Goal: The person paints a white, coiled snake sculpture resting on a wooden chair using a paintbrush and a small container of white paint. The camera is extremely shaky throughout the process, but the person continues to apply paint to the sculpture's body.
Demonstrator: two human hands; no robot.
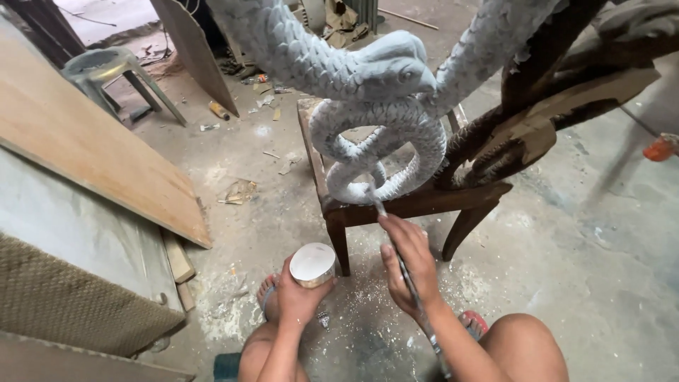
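Nearest the camera, two bare knees frame a rough grey concrete floor (580, 269) dusted with pale chips and white powder. The left hand (297, 293) wraps its fingers from below around a small round tin cup (312, 264), held upright just above the floor; the cup is filled almost to the rim with smooth whitish-grey paint. The right hand (409, 262) is closed in a pinch around a long thin brush (403, 272), whose handle runs back along the forearm while its tip touches the lowest coil of a large scaly snake sculpture painted matte pale grey (382, 134). The coils rest on a dark wooden stool (424, 201) with splayed legs, beside brown unpainted carved wood (523, 134). Left of it lie flat plywood boards (85, 141). Farther back stands a grey plastic stool (106, 67).
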